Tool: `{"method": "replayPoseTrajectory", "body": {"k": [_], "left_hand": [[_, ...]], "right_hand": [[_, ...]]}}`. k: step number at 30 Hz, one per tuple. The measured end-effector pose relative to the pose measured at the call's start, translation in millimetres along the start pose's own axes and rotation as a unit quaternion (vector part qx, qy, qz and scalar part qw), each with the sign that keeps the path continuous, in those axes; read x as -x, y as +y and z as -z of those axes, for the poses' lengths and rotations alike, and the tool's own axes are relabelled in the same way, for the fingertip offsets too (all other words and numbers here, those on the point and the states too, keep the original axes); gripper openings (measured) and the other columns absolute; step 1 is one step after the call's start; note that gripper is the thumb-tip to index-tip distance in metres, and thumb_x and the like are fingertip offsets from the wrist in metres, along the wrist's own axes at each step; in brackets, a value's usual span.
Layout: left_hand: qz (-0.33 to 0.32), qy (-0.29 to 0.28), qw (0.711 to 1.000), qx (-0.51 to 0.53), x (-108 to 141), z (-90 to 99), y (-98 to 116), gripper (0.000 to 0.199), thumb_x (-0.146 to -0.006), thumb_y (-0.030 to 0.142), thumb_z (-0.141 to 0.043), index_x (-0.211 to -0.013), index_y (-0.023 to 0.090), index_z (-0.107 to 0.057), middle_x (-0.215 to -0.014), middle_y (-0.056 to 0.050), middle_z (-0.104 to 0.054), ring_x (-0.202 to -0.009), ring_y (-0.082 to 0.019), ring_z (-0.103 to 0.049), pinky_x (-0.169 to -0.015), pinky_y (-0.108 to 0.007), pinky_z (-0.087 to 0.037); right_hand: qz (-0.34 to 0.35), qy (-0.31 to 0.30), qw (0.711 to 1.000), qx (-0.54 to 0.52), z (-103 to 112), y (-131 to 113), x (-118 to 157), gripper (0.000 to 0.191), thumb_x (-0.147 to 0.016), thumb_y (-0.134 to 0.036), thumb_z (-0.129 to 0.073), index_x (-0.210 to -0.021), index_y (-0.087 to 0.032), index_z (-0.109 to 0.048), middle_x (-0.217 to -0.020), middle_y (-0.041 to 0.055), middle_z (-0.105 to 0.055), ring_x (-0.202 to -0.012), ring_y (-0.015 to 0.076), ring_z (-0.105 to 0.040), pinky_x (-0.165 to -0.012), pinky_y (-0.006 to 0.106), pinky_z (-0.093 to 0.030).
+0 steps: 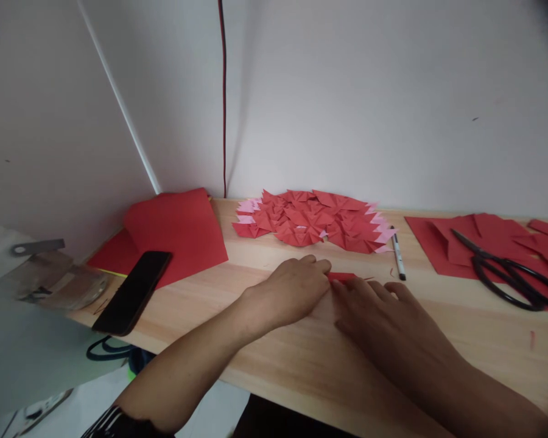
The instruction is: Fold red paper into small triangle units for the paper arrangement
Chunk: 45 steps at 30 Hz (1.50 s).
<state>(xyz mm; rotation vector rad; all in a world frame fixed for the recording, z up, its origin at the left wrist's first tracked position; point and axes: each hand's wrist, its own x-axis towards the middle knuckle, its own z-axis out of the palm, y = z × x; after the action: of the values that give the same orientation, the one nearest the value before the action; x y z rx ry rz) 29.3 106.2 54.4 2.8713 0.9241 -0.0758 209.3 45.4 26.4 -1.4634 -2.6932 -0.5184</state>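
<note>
- Left hand (296,292): positioned at the left end of a small red paper piece (342,277); fingers bent and close together. Whether they pinch the paper or only press it cannot be told.
- Right hand (383,322): beside the left hand, fingers bent over the right part of the same piece. Grip or press cannot be told, as the hand hides its fingertips.
- Small red paper piece: located between the two hands at their fingertips, on the wooden table (292,371); mostly covered, with a narrow strip exposed.
- Folded paper units (308,219): red and pink, pointed, arranged in overlapping rows beyond both hands, near the wall.
- Pen (399,255): white barrel, dark ends; just beyond the fingers of the right hand, near the right edge of the units.
- Scissors (514,277): black handles; to the right of the right hand, partly on cut red paper (424,240).
- Red sheets (182,225): to the left of the left hand and beyond it.
- Phone (134,292): left of the left hand, screen dark, upper end overlapping the sheets.
</note>
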Motion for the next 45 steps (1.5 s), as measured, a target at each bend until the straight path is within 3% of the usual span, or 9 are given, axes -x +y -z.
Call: {"method": "replayPoseTrajectory", "body": {"k": [10, 14, 18, 24, 31, 41, 45], "left_hand": [[0.033, -0.01, 0.998, 0.055, 1.6, -2.0, -2.7, 0.02, -0.09, 0.011, -0.038, -0.089, 0.014, -0.057, -0.094, -0.006, -0.058, -0.082, -0.018, -0.049, -0.063, -0.029, -0.033], [0.031, -0.004, 0.998, 0.055, 2.5, 0.0, -2.2, 0.019, -0.089, 0.009, -0.037, -0.088, 0.015, -0.056, -0.091, -0.005, -0.057, -0.078, -0.016, -0.048, -0.061, -0.029, -0.032], [0.032, -0.005, 0.998, 0.051, 1.9, 1.3, -0.2, 0.019, -0.09, 0.01, -0.038, -0.081, 0.014, -0.054, -0.088, -0.004, -0.056, -0.075, -0.015, -0.047, -0.059, -0.029, -0.032], [0.004, 0.008, 1.0, 0.015, 1.5, -3.6, -2.0, 0.02, -0.088, 0.007, -0.039, -0.079, 0.013, -0.056, -0.09, -0.005, -0.057, -0.077, -0.016, -0.047, -0.057, -0.029, -0.03], [0.024, -0.004, 0.999, 0.036, 2.0, -3.4, -2.6, 0.02, -0.089, 0.008, -0.039, -0.085, 0.014, -0.057, -0.092, -0.005, -0.058, -0.081, -0.016, -0.049, -0.061, -0.028, -0.033], [0.011, -0.006, 1.0, 0.028, 2.7, 0.3, -2.3, 0.019, -0.088, 0.007, -0.04, -0.084, 0.013, -0.057, -0.093, -0.005, -0.058, -0.081, -0.016, -0.048, -0.062, -0.028, -0.033], [-0.002, 0.002, 1.0, 0.017, 3.1, 1.4, -1.8, 0.019, -0.086, 0.005, -0.041, -0.078, 0.013, -0.056, -0.091, -0.005, -0.057, -0.08, -0.017, -0.047, -0.058, -0.028, -0.031]], "right_hand": [[0.018, 0.003, 1.0, 0.022, 2.3, 2.2, -1.5, 0.019, -0.086, -0.013, -0.05, -0.092, -0.016, -0.068, -0.09, 0.0094, -0.068, -0.078, 0.022, -0.061, -0.067, 0.037, -0.038], [0.004, -0.002, 1.0, 0.017, 0.7, 1.5, 1.1, 0.021, -0.085, -0.022, -0.056, -0.101, -0.016, -0.067, -0.094, 0.0108, -0.068, -0.082, 0.0239, -0.062, -0.071, 0.039, -0.039], [-0.004, -0.004, 1.0, -0.006, 0.7, 1.0, 1.1, 0.039, -0.081, -0.029, -0.065, -0.119, -0.019, -0.061, -0.096, 0.0084, -0.067, -0.085, 0.025, -0.062, -0.074, 0.04, -0.04], [-0.023, -0.006, 1.0, 0.007, 0.8, -0.4, -3.6, 0.023, -0.085, -0.026, -0.06, -0.105, -0.017, -0.067, -0.089, 0.0072, -0.067, -0.079, 0.0242, -0.062, -0.068, 0.039, -0.039], [-0.021, -0.002, 1.0, 0.004, 0.2, 0.0, -2.2, 0.016, -0.086, -0.024, -0.057, -0.095, -0.016, -0.067, -0.089, 0.0079, -0.066, -0.079, 0.0247, -0.061, -0.068, 0.04, -0.038], [-0.027, -0.026, 0.999, 0.001, -2.4, 3.3, -1.0, 0.016, -0.085, -0.022, -0.058, -0.094, -0.015, -0.068, -0.09, 0.009, -0.066, -0.082, 0.0263, -0.062, -0.069, 0.04, -0.039], [-0.023, -0.021, 1.0, -0.004, 1.1, 2.9, 0.2, 0.024, -0.084, -0.027, -0.06, -0.106, -0.018, -0.065, -0.092, 0.0085, -0.066, -0.081, 0.0262, -0.062, -0.07, 0.04, -0.039]]}}
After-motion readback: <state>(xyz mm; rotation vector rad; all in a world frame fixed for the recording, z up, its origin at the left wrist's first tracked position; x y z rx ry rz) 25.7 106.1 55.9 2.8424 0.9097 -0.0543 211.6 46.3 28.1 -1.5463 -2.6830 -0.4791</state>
